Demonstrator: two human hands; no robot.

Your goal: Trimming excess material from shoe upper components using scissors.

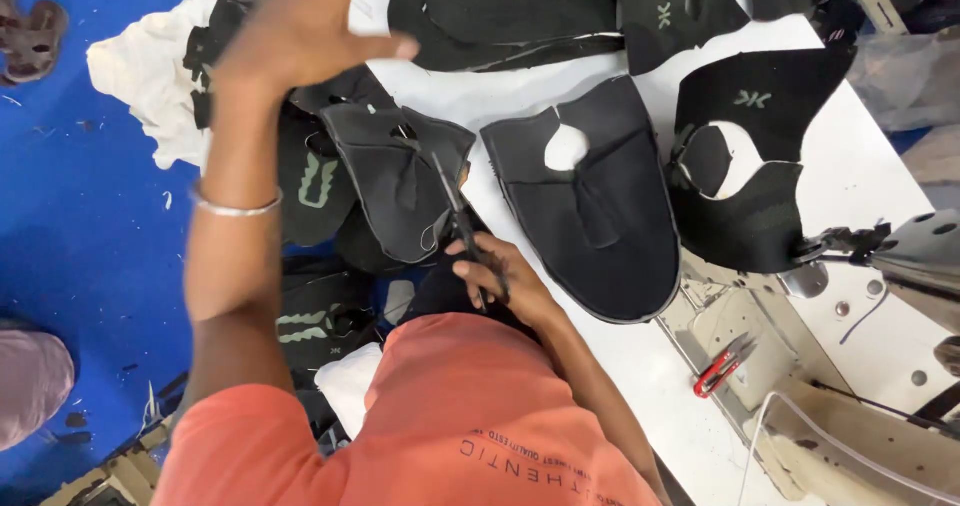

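Note:
My right hand [497, 278] is closed on black scissors [457, 216] whose blades point up toward a black cut fabric piece [395, 181] at the table's left edge. A larger black fabric piece [600, 226] with a round hole lies just right of the scissors. My left hand [300, 31], with a silver bangle on the wrist, is stretched far forward over a pile of black pieces [520, 11]. Its thumb is spread and nothing shows in it; the fingertips run off the top edge.
Another black piece [760, 166] with a cutout lies by the sewing machine [900, 256] on the right. Red thread snips [722, 366] rest on the white table [560, 96]. More black pieces and a white cloth [150, 66] hang over the blue floor [80, 216].

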